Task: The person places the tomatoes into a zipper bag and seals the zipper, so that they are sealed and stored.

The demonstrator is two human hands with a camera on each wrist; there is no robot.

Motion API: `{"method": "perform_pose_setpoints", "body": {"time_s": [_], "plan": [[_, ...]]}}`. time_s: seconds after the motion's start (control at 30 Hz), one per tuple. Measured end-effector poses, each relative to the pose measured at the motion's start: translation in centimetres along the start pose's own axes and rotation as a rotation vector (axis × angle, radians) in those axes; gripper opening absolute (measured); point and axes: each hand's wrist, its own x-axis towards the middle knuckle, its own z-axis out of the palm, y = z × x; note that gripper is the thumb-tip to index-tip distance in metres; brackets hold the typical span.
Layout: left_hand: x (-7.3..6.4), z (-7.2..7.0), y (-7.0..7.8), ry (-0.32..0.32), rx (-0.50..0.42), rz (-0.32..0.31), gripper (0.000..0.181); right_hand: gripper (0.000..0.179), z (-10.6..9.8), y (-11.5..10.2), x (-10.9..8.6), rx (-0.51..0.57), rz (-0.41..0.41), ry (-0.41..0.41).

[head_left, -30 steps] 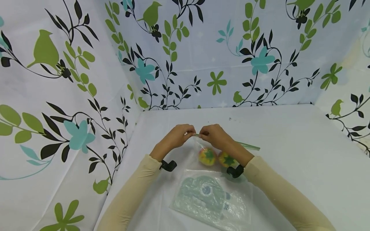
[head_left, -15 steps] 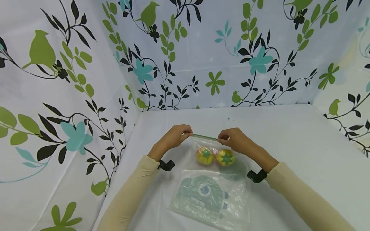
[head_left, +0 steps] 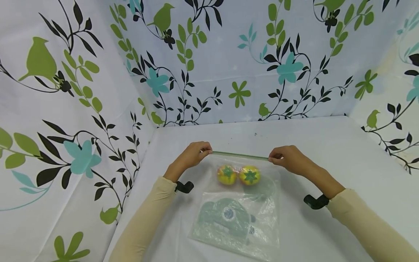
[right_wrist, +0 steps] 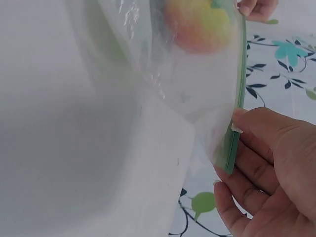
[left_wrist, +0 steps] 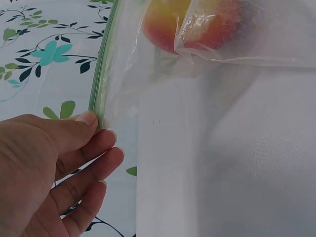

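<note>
A clear zip bag [head_left: 240, 222] with a pale green animal-like print lies on the table, its top edge raised. Inside it, near the top, sit two round yellow-and-red fruits [head_left: 227, 174] with green star-shaped tops, side by side. Between thumb and index finger, my left hand [head_left: 191, 157] pinches the left end of the green zip strip [head_left: 240, 155]; its other fingers are loosely bent in the left wrist view. My right hand [head_left: 290, 159] pinches the strip near its right end. In the right wrist view a small white slider [right_wrist: 237, 128] shows under that thumb.
The bag rests on a white table [head_left: 327, 153]. Behind and to the left hangs a white cloth [head_left: 216, 72] printed with birds, leaves and blue flowers. A few small dark specks [head_left: 255, 134] mark the table's far part.
My right hand has slid to the right along the zip strip, from beside my left hand toward the far end. My left hand keeps its pinch on the left end.
</note>
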Motion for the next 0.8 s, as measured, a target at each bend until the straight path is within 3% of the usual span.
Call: {"method": "perform_pose_setpoints", "body": {"time_s": [0.37,0.6,0.8], "plan": [[0.2,0.2,-0.8,-0.005,0.004,-0.043,0.013,0.012,-0.7,1.6,-0.4,-0.014,0.037,0.022],[0.6,0.7,-1.1,-0.017,-0.018,-0.116,0.015,0.015,-0.2,1.9,-0.2,-0.02,0.026,0.042],[0.0,1.0,-0.6,-0.035,-0.008,-0.188,0.04,0.025,-0.4,2.0,-0.6,-0.087,0.065,0.069]]}}
